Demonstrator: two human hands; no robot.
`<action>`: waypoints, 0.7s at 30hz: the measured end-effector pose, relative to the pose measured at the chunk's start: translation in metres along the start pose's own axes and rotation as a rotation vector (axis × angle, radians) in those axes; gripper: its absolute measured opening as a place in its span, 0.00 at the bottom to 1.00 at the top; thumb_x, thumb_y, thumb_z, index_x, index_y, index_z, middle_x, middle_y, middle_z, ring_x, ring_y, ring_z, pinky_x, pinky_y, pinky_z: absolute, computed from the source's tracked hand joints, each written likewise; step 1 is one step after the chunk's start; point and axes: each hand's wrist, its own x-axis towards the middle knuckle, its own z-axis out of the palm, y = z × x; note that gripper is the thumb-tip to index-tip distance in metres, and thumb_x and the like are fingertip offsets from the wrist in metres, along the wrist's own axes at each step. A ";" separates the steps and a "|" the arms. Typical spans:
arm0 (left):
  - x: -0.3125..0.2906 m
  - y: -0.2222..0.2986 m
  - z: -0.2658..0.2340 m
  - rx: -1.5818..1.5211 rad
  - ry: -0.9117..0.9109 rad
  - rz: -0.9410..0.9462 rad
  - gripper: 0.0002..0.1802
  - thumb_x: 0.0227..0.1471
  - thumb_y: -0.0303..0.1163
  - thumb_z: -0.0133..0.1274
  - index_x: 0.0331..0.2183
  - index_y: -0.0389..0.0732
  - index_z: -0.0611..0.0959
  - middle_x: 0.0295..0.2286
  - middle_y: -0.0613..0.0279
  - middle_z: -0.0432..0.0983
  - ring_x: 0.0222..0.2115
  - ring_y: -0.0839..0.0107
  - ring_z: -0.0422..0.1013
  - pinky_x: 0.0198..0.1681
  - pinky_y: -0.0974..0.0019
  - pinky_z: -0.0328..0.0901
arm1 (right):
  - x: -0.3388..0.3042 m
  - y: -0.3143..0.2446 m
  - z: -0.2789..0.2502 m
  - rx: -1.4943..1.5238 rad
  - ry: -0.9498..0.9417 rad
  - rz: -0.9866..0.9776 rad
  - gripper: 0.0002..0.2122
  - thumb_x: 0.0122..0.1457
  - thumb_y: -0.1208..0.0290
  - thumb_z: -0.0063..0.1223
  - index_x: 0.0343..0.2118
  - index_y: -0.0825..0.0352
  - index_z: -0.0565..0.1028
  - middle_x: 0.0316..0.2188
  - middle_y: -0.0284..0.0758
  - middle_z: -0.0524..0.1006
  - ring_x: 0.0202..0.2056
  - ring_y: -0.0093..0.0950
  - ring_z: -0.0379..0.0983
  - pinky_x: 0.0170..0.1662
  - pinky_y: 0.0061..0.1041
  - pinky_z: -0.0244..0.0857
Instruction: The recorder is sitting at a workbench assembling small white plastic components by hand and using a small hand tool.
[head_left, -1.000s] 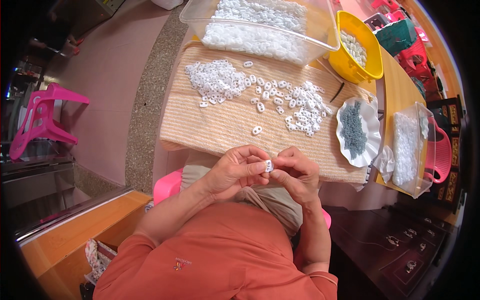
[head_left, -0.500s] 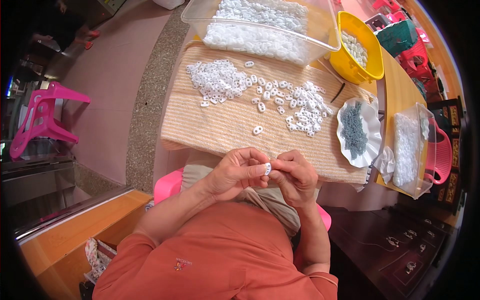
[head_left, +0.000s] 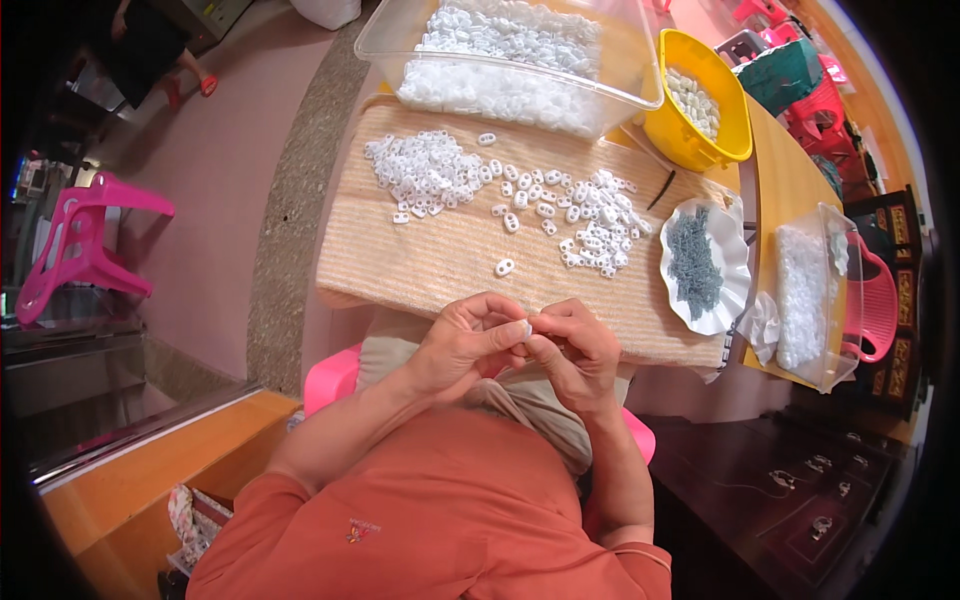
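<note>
My left hand (head_left: 468, 345) pinches a small white oval plastic piece (head_left: 526, 329) between thumb and fingers. Close against it, my right hand (head_left: 577, 352) has its thumb and fingertips pressed together; whatever lies between them is hidden. Both hands are over my lap, just off the near edge of a towel-covered table (head_left: 400, 265). A single white two-holed piece (head_left: 505, 267) lies on the towel beyond my hands. Farther back are a heap of white pieces (head_left: 425, 170) on the left and a looser pile of white pieces (head_left: 605, 225) on the right.
A clear plastic bin (head_left: 500, 75) full of white pieces stands at the back. Beside it is a yellow basket (head_left: 735, 110) with pale pieces. A white wavy-rimmed plate (head_left: 738, 265) holds small grey-blue parts. Another clear box (head_left: 828, 300) sits at right; a pink stool (head_left: 95, 240) stands left.
My hands have drawn closer together at the white piece, which has turned and shows less of its face. The view has shifted slightly. A person at the far left shows more.
</note>
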 end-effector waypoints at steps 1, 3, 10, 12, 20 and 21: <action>0.001 0.000 0.000 0.007 0.026 0.003 0.07 0.53 0.25 0.55 0.37 0.40 0.77 0.30 0.62 0.77 0.29 0.76 0.74 0.32 0.74 0.71 | 0.000 0.002 0.000 -0.007 0.002 -0.003 0.09 0.52 0.84 0.57 0.37 0.71 0.76 0.31 0.38 0.74 0.29 0.22 0.71 0.30 0.16 0.65; 0.002 0.001 0.002 0.017 0.053 0.006 0.07 0.53 0.25 0.55 0.36 0.40 0.77 0.30 0.63 0.77 0.29 0.76 0.74 0.32 0.75 0.72 | -0.001 0.005 0.000 -0.037 0.033 0.032 0.08 0.53 0.85 0.55 0.37 0.71 0.77 0.33 0.38 0.74 0.30 0.22 0.71 0.30 0.16 0.64; 0.001 -0.002 0.004 0.034 0.170 0.033 0.05 0.53 0.24 0.54 0.34 0.39 0.76 0.29 0.63 0.76 0.29 0.75 0.75 0.32 0.74 0.73 | 0.000 0.003 0.003 -0.098 0.112 0.002 0.10 0.52 0.85 0.55 0.38 0.71 0.76 0.30 0.41 0.75 0.28 0.25 0.72 0.29 0.18 0.65; -0.001 -0.002 0.007 0.046 0.168 0.049 0.06 0.53 0.24 0.54 0.35 0.39 0.76 0.30 0.63 0.76 0.31 0.75 0.74 0.34 0.74 0.72 | -0.002 0.005 0.004 -0.110 0.131 -0.048 0.10 0.51 0.85 0.55 0.38 0.71 0.76 0.30 0.41 0.74 0.28 0.25 0.72 0.28 0.19 0.66; -0.005 -0.003 0.015 0.031 0.183 0.148 0.08 0.52 0.22 0.54 0.37 0.36 0.78 0.32 0.60 0.77 0.34 0.74 0.73 0.40 0.71 0.70 | -0.002 -0.009 0.014 -0.437 0.213 -0.194 0.18 0.44 0.83 0.63 0.40 0.69 0.73 0.31 0.38 0.73 0.24 0.25 0.74 0.23 0.22 0.69; -0.005 -0.004 0.015 0.043 0.203 0.141 0.07 0.52 0.22 0.54 0.36 0.35 0.78 0.32 0.60 0.77 0.34 0.74 0.73 0.40 0.71 0.70 | -0.002 -0.008 0.013 -0.534 0.206 -0.228 0.18 0.43 0.81 0.63 0.40 0.69 0.72 0.31 0.39 0.73 0.24 0.29 0.74 0.22 0.24 0.69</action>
